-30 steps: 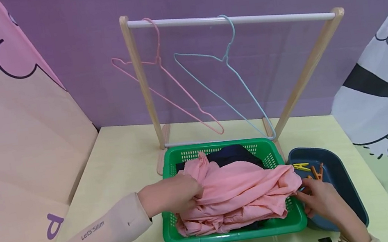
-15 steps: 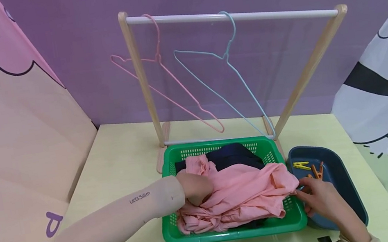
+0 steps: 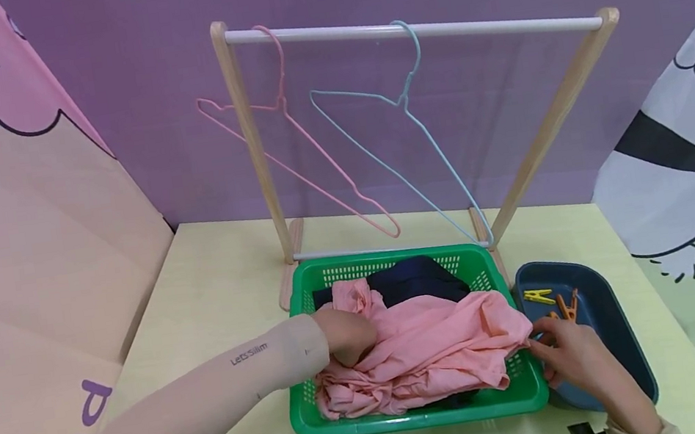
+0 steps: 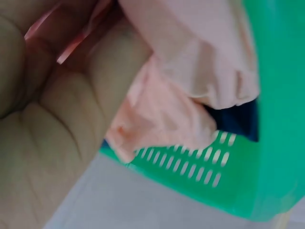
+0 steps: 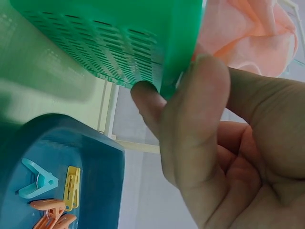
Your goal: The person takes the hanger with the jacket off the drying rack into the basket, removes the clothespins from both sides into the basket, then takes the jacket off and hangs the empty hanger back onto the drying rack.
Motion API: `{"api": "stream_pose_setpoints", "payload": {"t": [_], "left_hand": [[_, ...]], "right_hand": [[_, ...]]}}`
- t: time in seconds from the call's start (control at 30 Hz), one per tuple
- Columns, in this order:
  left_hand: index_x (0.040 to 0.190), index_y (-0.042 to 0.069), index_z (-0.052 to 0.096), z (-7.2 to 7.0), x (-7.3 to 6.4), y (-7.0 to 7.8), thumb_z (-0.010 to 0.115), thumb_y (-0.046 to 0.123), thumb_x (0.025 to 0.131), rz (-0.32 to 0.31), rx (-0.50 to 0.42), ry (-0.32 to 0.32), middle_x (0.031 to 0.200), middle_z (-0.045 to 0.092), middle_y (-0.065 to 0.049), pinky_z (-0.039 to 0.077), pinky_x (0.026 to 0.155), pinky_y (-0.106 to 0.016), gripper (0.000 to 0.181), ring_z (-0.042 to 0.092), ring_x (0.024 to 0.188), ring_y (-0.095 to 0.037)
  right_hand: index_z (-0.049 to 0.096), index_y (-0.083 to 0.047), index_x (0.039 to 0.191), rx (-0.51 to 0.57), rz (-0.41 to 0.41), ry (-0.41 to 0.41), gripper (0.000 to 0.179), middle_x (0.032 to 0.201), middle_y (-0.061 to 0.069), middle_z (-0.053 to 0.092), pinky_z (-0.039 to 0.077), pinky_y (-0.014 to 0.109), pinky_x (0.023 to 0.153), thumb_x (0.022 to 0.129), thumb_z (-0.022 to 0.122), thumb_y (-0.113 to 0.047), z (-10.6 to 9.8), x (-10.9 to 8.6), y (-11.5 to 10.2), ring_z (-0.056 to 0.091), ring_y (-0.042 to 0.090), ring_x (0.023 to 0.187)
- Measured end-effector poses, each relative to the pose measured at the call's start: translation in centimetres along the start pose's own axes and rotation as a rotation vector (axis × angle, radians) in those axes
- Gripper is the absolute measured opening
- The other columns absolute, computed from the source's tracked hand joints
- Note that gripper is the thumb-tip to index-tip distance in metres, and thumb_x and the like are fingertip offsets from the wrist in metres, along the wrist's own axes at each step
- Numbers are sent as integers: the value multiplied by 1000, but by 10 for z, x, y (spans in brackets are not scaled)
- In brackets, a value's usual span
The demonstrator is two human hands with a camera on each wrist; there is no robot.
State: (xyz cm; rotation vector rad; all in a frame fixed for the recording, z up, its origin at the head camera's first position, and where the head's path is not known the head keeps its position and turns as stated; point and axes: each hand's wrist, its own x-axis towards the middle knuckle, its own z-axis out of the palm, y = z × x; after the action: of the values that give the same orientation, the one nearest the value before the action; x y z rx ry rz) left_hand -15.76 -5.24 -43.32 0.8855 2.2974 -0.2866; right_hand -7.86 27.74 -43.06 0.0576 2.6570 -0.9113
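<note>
A crumpled pink garment (image 3: 431, 339) lies heaped in a green plastic basket (image 3: 377, 426), on top of dark navy clothing (image 3: 419, 279). My left hand (image 3: 347, 332) is sunk into the left part of the garment, fingertips hidden in its folds. The left wrist view has its fingers bunched round the pink cloth. At the basket's right side, my right hand (image 3: 573, 352) pinches the garment's edge between thumb and finger, right at the rim. From close up in the right wrist view, one finger (image 5: 147, 102) overlaps the basket's outer wall.
Behind the basket stands a wooden rack with a white rail (image 3: 494, 26). A pink hanger (image 3: 326, 157) and a light blue hanger (image 3: 438, 148) hang from it. To the right, a dark blue tray (image 3: 627, 333) holds clothespins, among them a yellow clothespin (image 5: 72, 188).
My left hand has pushed rightward and deeper into the pink garment, its forearm now reaching over the basket's left rim. The right hand stays nearly still at the right rim.
</note>
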Motion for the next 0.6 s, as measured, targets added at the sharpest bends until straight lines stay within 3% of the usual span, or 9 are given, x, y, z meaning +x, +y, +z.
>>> {"api": "stream_pose_setpoints", "payload": {"t": [0.13, 0.3, 0.5, 0.6], "left_hand": [[83, 21, 74, -5, -11, -4, 79, 9, 83, -4, -113, 28, 69, 61, 2, 49, 57, -29, 12, 56, 64, -15], [83, 21, 71, -11, -33, -12, 77, 6, 85, 57, -269, 110, 71, 60, 4, 49, 60, -27, 16, 54, 67, -14], [91, 18, 71, -9, -60, -18, 74, 12, 91, 118, -388, 275, 73, 58, 6, 49, 63, -25, 6, 54, 69, -13], [99, 13, 72, -5, -75, -20, 73, 11, 91, 135, -451, 367, 82, 61, 4, 51, 67, -25, 8, 55, 77, -13]], "right_hand": [[63, 8, 113, -12, -14, 0, 28, 72, 3, 61, 56, 31, 51, 98, 65, -16, -2, 2, 0, 63, 17, 52], [63, 7, 110, -26, -31, 2, 26, 73, 3, 61, 56, 30, 51, 97, 66, -16, -3, 4, 1, 63, 16, 52], [64, 5, 107, -34, -35, 0, 23, 70, 3, 59, 55, 30, 51, 98, 65, -16, -3, 5, 2, 62, 16, 52], [64, 5, 109, -38, -25, -6, 23, 71, 3, 60, 55, 30, 52, 99, 63, -15, -4, 3, 2, 62, 16, 53]]}}
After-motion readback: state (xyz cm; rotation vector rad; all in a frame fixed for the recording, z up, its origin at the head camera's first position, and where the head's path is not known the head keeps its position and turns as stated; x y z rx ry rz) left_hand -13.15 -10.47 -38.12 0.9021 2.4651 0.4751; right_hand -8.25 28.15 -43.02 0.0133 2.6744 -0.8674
